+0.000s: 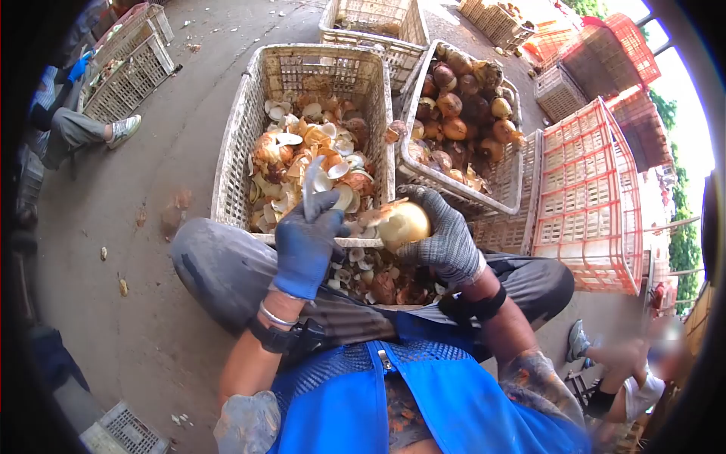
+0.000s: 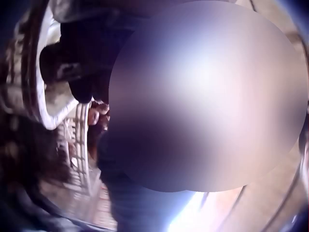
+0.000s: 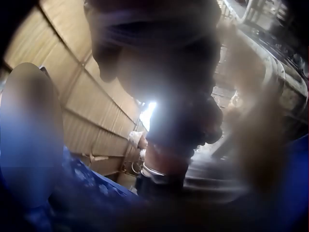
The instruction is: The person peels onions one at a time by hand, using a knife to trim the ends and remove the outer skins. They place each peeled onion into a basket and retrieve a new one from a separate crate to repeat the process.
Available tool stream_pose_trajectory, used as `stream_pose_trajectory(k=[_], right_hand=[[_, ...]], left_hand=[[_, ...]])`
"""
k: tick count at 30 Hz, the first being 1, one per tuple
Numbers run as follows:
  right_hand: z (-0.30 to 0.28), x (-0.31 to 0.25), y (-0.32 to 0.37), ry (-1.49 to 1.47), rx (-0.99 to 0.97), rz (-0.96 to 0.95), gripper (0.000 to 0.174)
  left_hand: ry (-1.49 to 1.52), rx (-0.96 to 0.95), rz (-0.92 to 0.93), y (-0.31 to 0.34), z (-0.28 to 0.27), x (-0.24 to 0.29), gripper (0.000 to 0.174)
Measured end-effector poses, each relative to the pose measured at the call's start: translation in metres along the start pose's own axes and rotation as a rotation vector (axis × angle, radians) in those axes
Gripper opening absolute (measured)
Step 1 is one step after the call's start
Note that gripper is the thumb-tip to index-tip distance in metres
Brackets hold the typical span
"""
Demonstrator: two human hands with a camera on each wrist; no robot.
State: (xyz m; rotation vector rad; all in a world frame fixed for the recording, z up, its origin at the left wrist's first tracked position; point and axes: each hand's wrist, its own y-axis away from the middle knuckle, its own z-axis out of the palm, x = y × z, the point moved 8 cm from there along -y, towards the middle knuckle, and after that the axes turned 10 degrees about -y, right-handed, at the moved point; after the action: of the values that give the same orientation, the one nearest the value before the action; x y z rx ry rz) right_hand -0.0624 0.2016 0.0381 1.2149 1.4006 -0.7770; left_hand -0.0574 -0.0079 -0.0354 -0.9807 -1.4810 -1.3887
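Note:
In the head view my left hand point(image 1: 308, 240), in a blue glove, grips a knife point(image 1: 310, 189) whose pale curved blade points up and is blurred. My right hand point(image 1: 446, 240), wearing a grey knit glove, holds an onion point(image 1: 407, 227) with its fingers around the far and right sides. The onion's pale yellow surface shows, and loose brown skin hangs at its upper left. Both hands are close together over the near rim of a crate point(image 1: 228, 178) heaped with onion skins point(image 1: 302, 163). Both wrist views are dark and blurred, with the held things hidden there.
A second crate point(image 1: 520, 178) of unpeeled onions point(image 1: 454, 106) leans at the right. More skins point(image 1: 363, 276) lie between my legs. Behind stands another crate point(image 1: 321, 34), and red-netted crates point(image 1: 586, 189) are stacked farther right. Other people sit at the left and lower right.

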Motion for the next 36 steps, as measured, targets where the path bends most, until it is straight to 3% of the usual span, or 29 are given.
stream_pose_trajectory(k=[3, 4, 5, 7, 9, 11, 13, 15, 16, 19, 20, 28, 30, 32, 36], right_hand=[[0.007, -0.033, -0.012, 0.561, -0.127, -0.215, 0.080], [0.017, -0.054, -0.013, 0.704, -0.232, -0.210, 0.080], [0.018, -0.061, -0.011, 0.705, -0.233, -0.211, 0.080], [0.015, -0.101, -0.001, 0.543, -0.090, -0.608, 0.086], [-0.003, -0.057, 0.004, -0.479, 0.020, -0.223, 0.098], [0.001, -0.021, 0.011, -0.685, 0.068, -0.007, 0.106], [0.005, -0.008, 0.023, -0.778, 0.173, -0.070, 0.116], [0.000, 0.008, 0.028, -0.769, 0.186, -0.008, 0.115], [-0.005, 0.012, 0.029, -0.780, 0.202, -0.004, 0.115], [-0.017, 0.023, 0.029, -0.566, 0.204, 0.034, 0.110], [-0.020, 0.030, 0.029, -0.565, 0.216, 0.039, 0.108], [-0.009, 0.023, 0.025, -0.814, 0.124, 0.124, 0.103], [-0.013, 0.018, 0.024, -0.505, 0.125, 0.132, 0.095], [-0.012, 0.019, 0.024, -0.489, 0.135, 0.142, 0.091], [-0.010, 0.024, 0.026, -0.485, 0.189, 0.100, 0.078]], left_hand=[[0.036, -0.134, 0.084, 0.003, -0.004, 0.026, 0.042], [0.035, -0.223, 0.141, 0.004, 0.006, 0.038, 0.053], [0.036, -0.221, 0.141, 0.007, 0.008, 0.044, 0.053], [0.165, -0.486, 0.067, 0.019, 0.031, 0.058, 0.060], [0.324, -0.396, 0.123, 0.030, 0.038, 0.074, 0.063], [0.406, -0.432, 0.122, 0.036, 0.048, 0.067, 0.062], [0.383, -0.432, 0.046, 0.036, 0.059, 0.046, 0.060], [0.221, -0.372, 0.213, 0.041, 0.059, 0.052, 0.058], [0.212, -0.385, 0.203, 0.041, 0.059, 0.050, 0.058], [-0.646, -0.077, 0.934, 0.058, 0.048, 0.084, 0.053], [-0.830, -0.049, 0.868, 0.063, 0.049, 0.088, 0.057], [-1.054, -0.009, 0.960, 0.077, 0.044, 0.075, 0.062], [-1.092, -0.010, 0.979, 0.076, 0.042, 0.074, 0.059], [-1.262, 0.057, 1.029, 0.075, 0.042, 0.076, 0.055], [-1.194, 0.044, 1.057, 0.065, 0.045, 0.067, 0.052]])
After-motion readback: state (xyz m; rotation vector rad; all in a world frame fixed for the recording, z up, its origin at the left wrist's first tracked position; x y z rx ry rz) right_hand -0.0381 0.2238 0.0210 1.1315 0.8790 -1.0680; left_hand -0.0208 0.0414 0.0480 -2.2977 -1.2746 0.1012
